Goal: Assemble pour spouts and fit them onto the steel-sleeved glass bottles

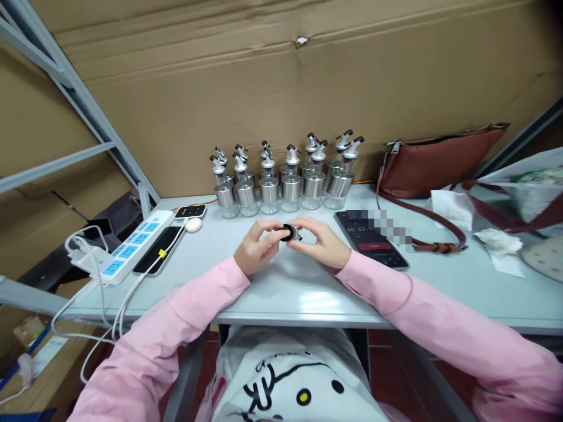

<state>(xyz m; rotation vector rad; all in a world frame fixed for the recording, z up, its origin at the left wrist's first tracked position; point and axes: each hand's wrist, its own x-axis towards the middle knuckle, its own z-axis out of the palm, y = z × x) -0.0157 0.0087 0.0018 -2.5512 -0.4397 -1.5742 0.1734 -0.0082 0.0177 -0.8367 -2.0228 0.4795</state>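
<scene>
Above the middle of the table, my left hand (pixel 259 246) and my right hand (pixel 323 241) meet at a small black-and-silver pour spout (pixel 289 232), which looks like the tops on the bottles behind. The left fingers pinch its dark round end, and the right thumb and fingers close on its silver side. Fingers cover part of it. Just beyond my hands stand several glass oil bottles (pixel 269 196) in two rows, upright, with steel bands and silver-and-black spouts.
A power strip (pixel 138 243), a dark phone (pixel 159 251) and white cables lie to the left, near a small round white object (pixel 193 225). Right of my hands lies a phone (pixel 373 240) with a timer. A brown bag (pixel 440 161) and crumpled tissue (pixel 499 246) are farther right. Cardboard (pixel 264 88) stands behind.
</scene>
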